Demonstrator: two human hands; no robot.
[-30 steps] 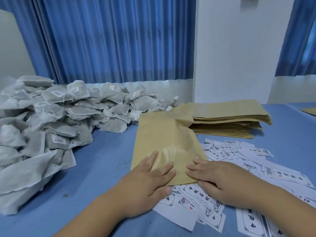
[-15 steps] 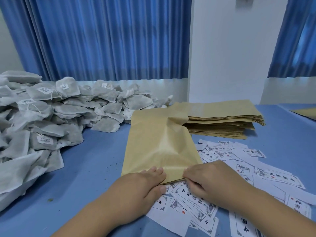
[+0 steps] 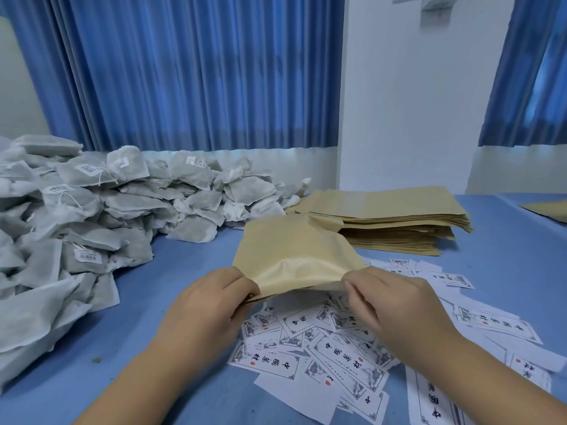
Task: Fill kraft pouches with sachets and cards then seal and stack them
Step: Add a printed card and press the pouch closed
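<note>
Head view: our left hand (image 3: 211,305) and right hand (image 3: 389,305) pinch the light, crease-prone kraft pouch (image 3: 294,250) at its near corners, where we judge it handles best.

On the surface (image 3: 171,286), a kraft pouch (image 3: 294,250) lies at the centre, its near edge pinched by the left hand (image 3: 211,308) at seven o'clock and the right hand (image 3: 395,308) at five o'clock. A heap of sachets (image 3: 92,216) spreads from nine to eleven o'clock. A stack of kraft pouches (image 3: 389,222) lies at one o'clock, just behind the held one. Loose cards (image 3: 331,357) lie scattered from three to six o'clock, partly under the hands. Curtains (image 3: 190,72) hang behind at twelve o'clock.
</note>
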